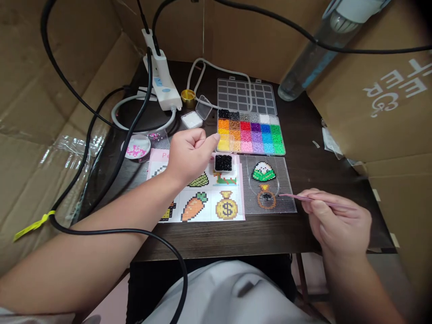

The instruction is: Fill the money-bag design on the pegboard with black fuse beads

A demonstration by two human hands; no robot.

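My left hand (193, 150) is closed, thumb and fingers pinched at the raised clear lid of a small box of black beads (223, 163). That box is over the top right of a printed pattern sheet (211, 208) with a carrot and a money bag. My right hand (337, 220) grips pink tweezers (303, 198), their tips at the right edge of a brown bead outline (267, 207). This outline has a yellow top and black beads in its middle. It sits on a clear pegboard (286, 198), below a green-and-white rice ball figure made of beads (263, 172).
Behind the pegboard lies an open compartment case (251, 132) of coloured beads. To the left are a white dish with pink beads (136, 147), a small box of white beads (192, 119) and a power strip (165, 90). Black cables (118, 231) cross above my left forearm. Cardboard walls surround the table.
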